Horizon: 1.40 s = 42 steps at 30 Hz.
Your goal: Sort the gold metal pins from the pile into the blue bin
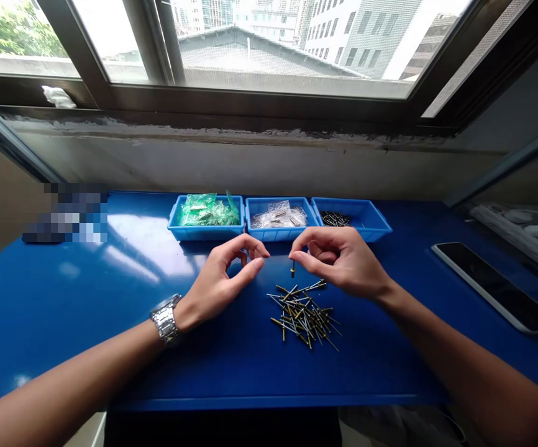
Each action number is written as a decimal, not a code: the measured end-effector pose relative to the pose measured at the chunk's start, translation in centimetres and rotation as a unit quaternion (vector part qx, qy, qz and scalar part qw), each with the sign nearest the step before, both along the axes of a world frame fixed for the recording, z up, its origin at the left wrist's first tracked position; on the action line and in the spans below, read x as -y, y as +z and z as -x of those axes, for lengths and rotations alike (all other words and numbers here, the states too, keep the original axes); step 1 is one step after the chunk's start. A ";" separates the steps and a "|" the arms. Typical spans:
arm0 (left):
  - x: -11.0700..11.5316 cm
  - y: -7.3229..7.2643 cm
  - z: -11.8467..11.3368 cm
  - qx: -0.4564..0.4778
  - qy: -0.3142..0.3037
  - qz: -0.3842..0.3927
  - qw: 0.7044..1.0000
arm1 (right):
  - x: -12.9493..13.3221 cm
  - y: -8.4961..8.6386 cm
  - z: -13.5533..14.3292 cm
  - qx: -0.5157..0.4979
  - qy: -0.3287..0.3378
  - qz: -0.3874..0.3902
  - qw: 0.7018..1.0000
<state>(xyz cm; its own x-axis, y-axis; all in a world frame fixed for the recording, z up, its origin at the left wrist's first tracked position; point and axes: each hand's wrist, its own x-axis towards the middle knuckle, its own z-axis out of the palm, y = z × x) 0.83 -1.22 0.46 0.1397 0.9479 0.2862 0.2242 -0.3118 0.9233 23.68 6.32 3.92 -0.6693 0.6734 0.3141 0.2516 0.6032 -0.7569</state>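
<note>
My right hand (338,257) is pinched shut on a blind rivet (292,270), thumb and forefinger gripping its thin stem while the brass-coloured end hangs down. Facing it, my left hand (232,273) has its thumb and forefinger tips brought close together; what lies between them, if anything, is too faint to make out. Below both hands, a loose pile of rivets (304,316) with brass-coloured ends and thin grey stems lies on the blue table (204,360).
Three blue bins line the back: one with green plastic packets (208,211), one with clear packets (278,216), one with dark, thin pieces (335,218). A phone (497,285) lies at right. A blurred object (68,214) sits at far left, below the window.
</note>
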 end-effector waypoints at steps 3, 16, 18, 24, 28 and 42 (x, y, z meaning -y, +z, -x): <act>0.2 0.3 -0.4 -0.042 -0.019 -0.027 0.999 | 1.2 -0.8 0.9 -0.082 -0.013 0.000 0.997; 0.3 0.2 -0.5 -0.028 -0.014 -0.062 0.998 | 2.2 -2.3 2.0 -0.140 -0.028 -0.044 0.989; 0.3 0.1 -0.4 -0.027 0.012 -0.070 0.997 | 2.2 -2.3 2.1 -0.120 -0.052 -0.084 0.988; 0.3 -0.1 -0.4 -0.046 0.053 -0.149 0.986 | 2.0 -2.8 2.2 -0.045 -0.039 -0.091 0.994; 0.3 0.0 -0.5 -0.061 0.046 -0.163 0.984 | 2.0 -3.3 2.5 -0.030 -0.004 -0.069 0.997; 0.4 0.0 -0.6 -0.091 0.028 -0.132 0.987 | 3.0 -2.4 2.6 -0.092 -0.053 -0.250 0.962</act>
